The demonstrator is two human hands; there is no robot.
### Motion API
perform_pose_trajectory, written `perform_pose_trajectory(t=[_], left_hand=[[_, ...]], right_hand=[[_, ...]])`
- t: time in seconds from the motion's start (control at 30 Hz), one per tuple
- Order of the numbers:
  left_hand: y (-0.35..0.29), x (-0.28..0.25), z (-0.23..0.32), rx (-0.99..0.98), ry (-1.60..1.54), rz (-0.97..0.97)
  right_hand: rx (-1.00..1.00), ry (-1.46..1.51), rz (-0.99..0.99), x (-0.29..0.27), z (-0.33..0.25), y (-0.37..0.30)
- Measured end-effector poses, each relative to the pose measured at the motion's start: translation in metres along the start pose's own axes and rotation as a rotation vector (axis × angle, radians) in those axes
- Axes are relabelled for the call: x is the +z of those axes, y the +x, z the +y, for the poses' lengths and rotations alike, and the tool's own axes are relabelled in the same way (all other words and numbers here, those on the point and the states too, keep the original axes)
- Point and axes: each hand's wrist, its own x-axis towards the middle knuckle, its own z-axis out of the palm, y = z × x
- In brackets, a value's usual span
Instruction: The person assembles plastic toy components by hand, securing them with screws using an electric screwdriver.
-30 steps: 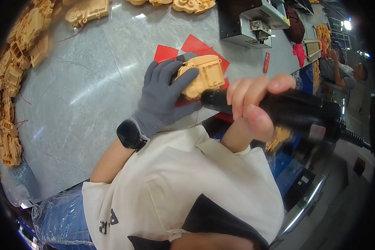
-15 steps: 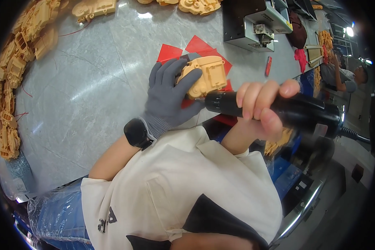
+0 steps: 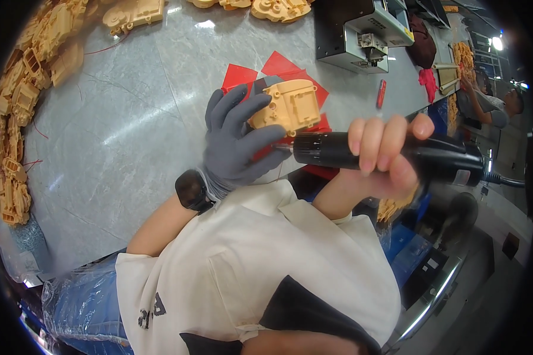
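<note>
Opening out across the part [image 3: 296, 105], the gloved left hand [image 3: 237, 139] has just changed its hold: the index finger, a moment ago laid over the pale yellow face, has slid down to the lower edge, and more of that face shows. The part itself has barely budged, sitting over the red sheets [image 3: 240, 77] on the counter [image 3: 154, 106], right in front of the wearer. Here's the driver [image 3: 323, 148], swung a touch more level, its bit [image 3: 283, 147] down by the left index finger and thumb. That seems to put the bit among the fingers, off the upper face; whether it touches the part, nobody can tell from here. And the left grip? Fingers fanned, some against the part's left side, though how firmly they hold, or whether something small is pinched near the bit, can't be made out. No such doubt about the bare right hand [image 3: 392, 145]: its grip is wrapped firmly round the black driver, fingers over the top, thumb below, the tool pointing leftward. The left forearm slants up from the lower left, watch [image 3: 194, 190] at the wrist, while the right forearm rises beneath the driver.
</note>
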Motion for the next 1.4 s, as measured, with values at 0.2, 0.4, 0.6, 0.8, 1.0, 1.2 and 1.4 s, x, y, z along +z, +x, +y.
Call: perform_pose_trajectory(t=[0.2,0.4,0.6,0.8,1.0,1.2,1.4], left_hand=[[0.000,-0.003,0.003,-0.017,-0.027,-0.036],[-0.005,-0.006,-0.001,-0.024,0.016,-0.031],[0.004,-0.006,0.005,-0.012,0.071,-0.017],[0.002,-0.006,0.004,-0.024,0.049,0.001],[-0.004,-0.005,-0.001,-0.027,0.051,-0.020],[-0.002,-0.010,0.004,-0.098,0.021,-0.025],[-0.002,-0.016,0.002,0.025,0.033,-0.031]], right_hand=[[-0.025,0.055,0.114,0.000,-0.003,-0.002],[-0.029,0.048,0.153,0.001,0.001,-0.002],[-0.037,0.017,0.024,0.010,-0.002,-0.002],[-0.028,-0.104,-0.124,0.015,0.002,0.001],[-0.075,-0.114,-0.052,0.017,-0.003,0.000],[-0.086,-0.098,0.014,0.016,-0.005,-0.002],[-0.058,-0.108,-0.037,0.012,-0.009,0.000]])
